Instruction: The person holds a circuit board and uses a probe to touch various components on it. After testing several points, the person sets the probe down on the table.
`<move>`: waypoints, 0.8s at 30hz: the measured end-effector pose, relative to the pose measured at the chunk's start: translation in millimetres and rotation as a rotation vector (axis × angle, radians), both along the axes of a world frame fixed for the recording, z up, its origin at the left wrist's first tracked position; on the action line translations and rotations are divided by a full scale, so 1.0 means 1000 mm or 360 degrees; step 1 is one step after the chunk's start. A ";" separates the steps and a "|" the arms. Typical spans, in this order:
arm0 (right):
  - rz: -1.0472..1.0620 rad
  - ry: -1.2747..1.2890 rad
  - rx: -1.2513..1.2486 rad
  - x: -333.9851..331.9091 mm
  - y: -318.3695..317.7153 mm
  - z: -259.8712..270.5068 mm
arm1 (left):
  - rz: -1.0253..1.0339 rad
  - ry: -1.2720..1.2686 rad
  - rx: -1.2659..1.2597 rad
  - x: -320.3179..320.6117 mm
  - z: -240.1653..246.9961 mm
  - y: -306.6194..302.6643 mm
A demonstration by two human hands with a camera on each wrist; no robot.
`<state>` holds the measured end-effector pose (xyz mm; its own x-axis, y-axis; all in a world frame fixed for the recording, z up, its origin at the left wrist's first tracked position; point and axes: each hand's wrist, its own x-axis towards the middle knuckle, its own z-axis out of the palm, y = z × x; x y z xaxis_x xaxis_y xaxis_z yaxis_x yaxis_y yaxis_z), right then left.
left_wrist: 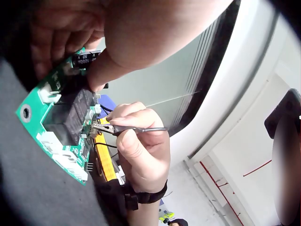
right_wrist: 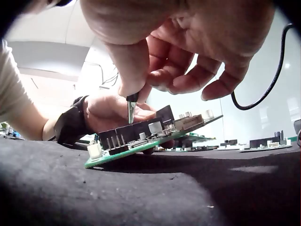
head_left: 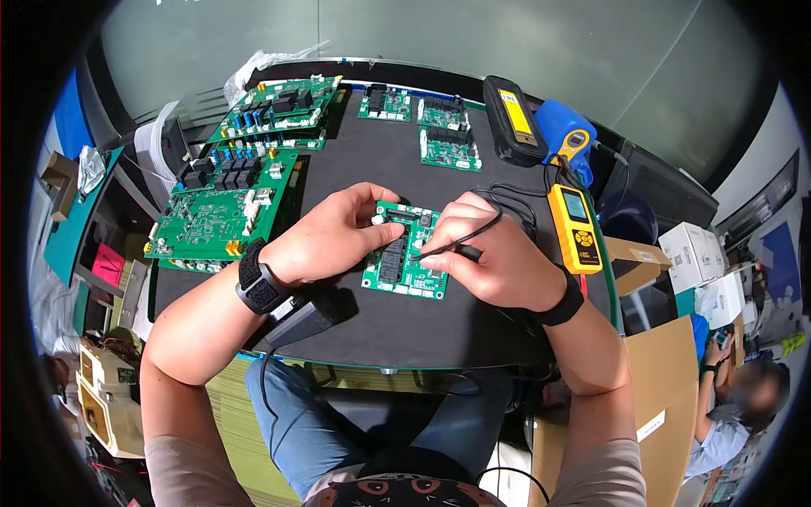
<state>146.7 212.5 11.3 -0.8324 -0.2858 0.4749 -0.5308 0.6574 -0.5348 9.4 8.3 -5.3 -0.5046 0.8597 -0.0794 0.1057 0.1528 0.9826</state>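
Observation:
My left hand (head_left: 325, 234) grips a small green circuit board (head_left: 412, 277) by its left side, thumb on top against the black block-shaped relays (left_wrist: 70, 115). In the right wrist view the board tilts, its near end low over the black mat. Between thumb and fingers, my right hand (head_left: 507, 258) pinches an alligator clip (left_wrist: 106, 128) on a thin black lead. The clip's metal jaws point down at the parts beside the relays. A black cylindrical capacitor (left_wrist: 86, 60) stands near the left thumb.
Larger green boards (head_left: 198, 221) are at the left, smaller ones (head_left: 449, 148) at the back. A yellow meter (head_left: 574, 228), a blue device (head_left: 564, 135) and a black case (head_left: 514, 118) stand at right. A black device (head_left: 300, 324) lies near the front edge. Another person (head_left: 743, 414) is far right.

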 end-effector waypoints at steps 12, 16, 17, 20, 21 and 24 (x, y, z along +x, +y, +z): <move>0.0033 -0.0057 0.0005 0.002 -0.003 -0.004 | -0.0007 0.0022 0.0013 0.000 0.000 -0.001; 0.0028 -0.0108 0.0047 0.005 -0.002 -0.004 | -0.0003 0.0067 -0.0047 0.000 0.002 -0.001; 0.0022 -0.0138 0.0073 0.005 -0.003 -0.003 | 0.0002 0.0087 -0.0078 0.000 0.002 -0.001; 0.0033 -0.0146 0.0100 0.004 -0.002 -0.003 | -0.0012 0.0078 -0.0004 -0.001 -0.002 -0.001; 0.0033 -0.0146 0.0100 0.004 -0.001 -0.003 | -0.0012 0.0077 -0.0004 -0.001 -0.002 -0.001; 0.0037 -0.0171 0.0128 0.004 -0.001 -0.004 | -0.0006 0.0128 -0.0032 -0.001 -0.002 -0.001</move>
